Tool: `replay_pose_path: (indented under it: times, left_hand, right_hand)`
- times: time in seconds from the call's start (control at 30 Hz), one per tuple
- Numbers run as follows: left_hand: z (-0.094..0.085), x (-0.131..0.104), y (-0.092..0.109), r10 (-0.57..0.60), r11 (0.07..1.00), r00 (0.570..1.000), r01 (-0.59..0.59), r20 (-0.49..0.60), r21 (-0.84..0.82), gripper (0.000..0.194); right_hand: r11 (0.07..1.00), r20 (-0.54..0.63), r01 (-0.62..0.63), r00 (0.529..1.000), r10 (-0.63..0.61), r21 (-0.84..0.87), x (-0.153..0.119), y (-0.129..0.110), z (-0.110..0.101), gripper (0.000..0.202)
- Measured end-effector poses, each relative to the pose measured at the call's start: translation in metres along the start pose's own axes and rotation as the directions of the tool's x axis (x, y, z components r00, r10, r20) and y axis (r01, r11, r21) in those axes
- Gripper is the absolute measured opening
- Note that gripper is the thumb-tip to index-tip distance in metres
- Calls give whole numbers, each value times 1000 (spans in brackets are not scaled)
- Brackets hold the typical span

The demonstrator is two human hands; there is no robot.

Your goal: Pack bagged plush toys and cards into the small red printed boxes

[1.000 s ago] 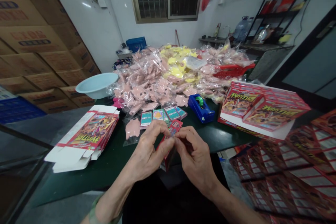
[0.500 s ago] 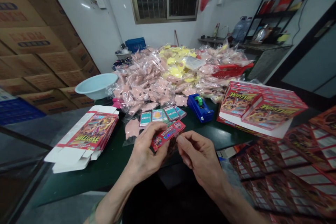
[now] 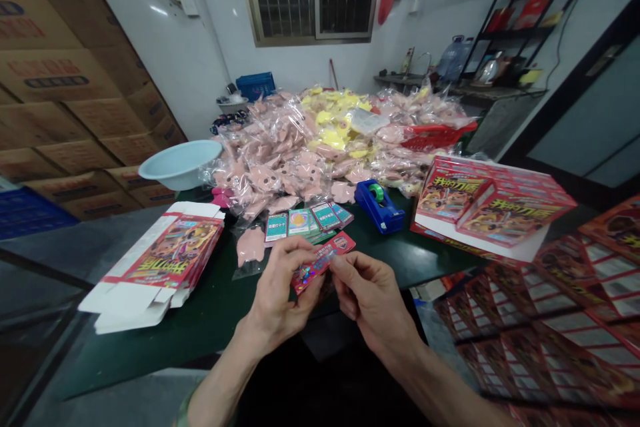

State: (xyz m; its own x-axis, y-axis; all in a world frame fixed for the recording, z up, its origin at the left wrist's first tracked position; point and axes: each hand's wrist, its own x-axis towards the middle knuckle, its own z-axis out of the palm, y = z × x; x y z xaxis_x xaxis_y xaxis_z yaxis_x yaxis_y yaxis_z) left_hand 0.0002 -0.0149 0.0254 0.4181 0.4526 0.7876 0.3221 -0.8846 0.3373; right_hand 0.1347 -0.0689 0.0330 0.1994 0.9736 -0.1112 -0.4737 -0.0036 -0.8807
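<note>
Closely, two hands are holding a small red box [image 3: 325,260] above the near side of a dark green table [image 3: 220,287].
The left hand [image 3: 287,290] is gripping its left end while the right hand [image 3: 373,290] is pinching at its near edge, thumb against forefinger. Keeping the box steady and pressing evenly along that edge would probably be serving best. Printed cards [image 3: 305,222] are lying just beyond, a blue tape dispenser [image 3: 380,208] is standing rightward, and green tabletop is showing on both sides, seemingly leaving elbow room.
</note>
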Motion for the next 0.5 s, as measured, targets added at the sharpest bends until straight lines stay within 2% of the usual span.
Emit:
replay_pose_path:
  times: [0.33, 0.5]
  left_hand:
    - [1, -1, 1, 3, 1000, 1000, -3, 5, 2, 31]
    - [1, -2, 4, 16, 999, 998, -18, 68, 31, 36]
  right_hand:
    - [982, 4, -8, 1000, 8, -189, 0, -10, -2, 39]
    - [976, -15, -15, 1000, 12, -216, -2, -12, -1, 38]
